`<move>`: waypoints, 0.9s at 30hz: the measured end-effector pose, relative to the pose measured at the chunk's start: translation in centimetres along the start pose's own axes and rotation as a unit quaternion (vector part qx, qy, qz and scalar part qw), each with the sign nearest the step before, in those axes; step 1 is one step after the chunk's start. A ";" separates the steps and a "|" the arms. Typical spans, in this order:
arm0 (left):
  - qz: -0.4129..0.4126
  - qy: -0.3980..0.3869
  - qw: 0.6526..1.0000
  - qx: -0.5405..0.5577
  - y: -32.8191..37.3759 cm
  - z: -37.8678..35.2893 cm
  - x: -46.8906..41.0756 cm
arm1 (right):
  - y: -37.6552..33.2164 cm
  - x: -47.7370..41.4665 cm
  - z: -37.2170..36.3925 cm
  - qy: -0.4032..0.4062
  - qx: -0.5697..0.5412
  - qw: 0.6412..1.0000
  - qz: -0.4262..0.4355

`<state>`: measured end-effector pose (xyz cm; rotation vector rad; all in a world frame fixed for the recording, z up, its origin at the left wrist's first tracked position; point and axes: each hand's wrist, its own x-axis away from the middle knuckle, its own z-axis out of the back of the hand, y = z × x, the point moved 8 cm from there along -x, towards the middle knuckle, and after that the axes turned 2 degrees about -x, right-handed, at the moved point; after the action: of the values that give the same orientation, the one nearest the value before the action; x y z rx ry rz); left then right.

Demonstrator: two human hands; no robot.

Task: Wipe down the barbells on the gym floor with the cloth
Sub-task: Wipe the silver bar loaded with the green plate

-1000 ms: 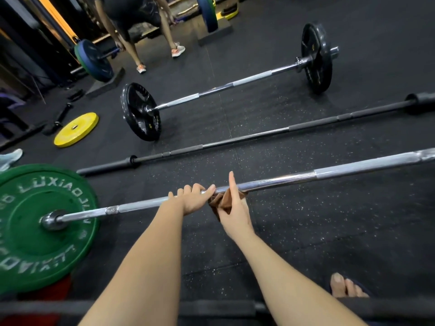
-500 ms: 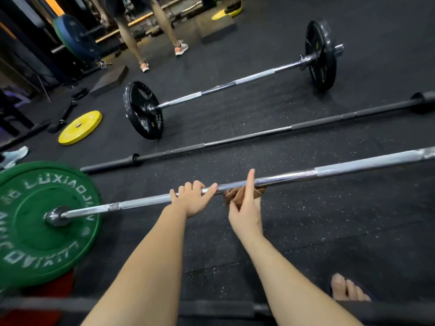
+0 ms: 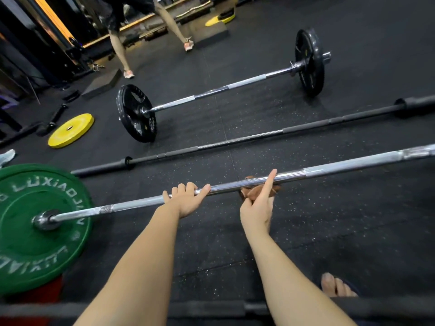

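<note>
Chrome barbell [image 3: 341,167] spans floor [image 3: 329,220], green plate [image 3: 35,243] at left end; bare strip to black bar [image 3: 235,140] beyond. Left hand [image 3: 188,201] curled over shaft. Right hand [image 3: 257,208] pinches brown cloth [image 3: 254,192] under shaft, index straight across.

Along the chrome bar [image 3: 329,169], the shaft runs bare from the right hand [image 3: 259,208], which holds a cloth [image 3: 253,192] under it, out to the right edge of view. The left hand [image 3: 188,198] grips the bar, leaving a short bare stretch between the hands. Left of it, a green plate [image 3: 35,243] blocks the bar's end. Beyond the bar, open floor reaches a black bar [image 3: 235,140]. Nearer than the bar, open floor reaches a foot [image 3: 336,287].
</note>
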<state>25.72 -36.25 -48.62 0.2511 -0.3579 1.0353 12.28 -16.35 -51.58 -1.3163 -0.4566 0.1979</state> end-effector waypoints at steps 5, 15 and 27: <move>-0.001 -0.011 1.000 -0.012 0.0 -0.3 0.3 | -0.8 2.4 -3.9 -0.163 0.088 0.981 0.052; -0.086 0.019 0.996 -0.021 5.4 1.4 1.3 | 0.3 -0.1 1.7 0.041 -0.002 0.999 -0.022; -0.100 -0.002 0.994 0.043 13.2 -1.5 0.8 | 0.3 0.6 -1.8 -0.064 -0.091 0.993 -0.027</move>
<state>14.85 -28.56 -49.22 0.3592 -0.2853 0.8532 13.60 -17.68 -52.04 -1.4722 -0.6310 0.2001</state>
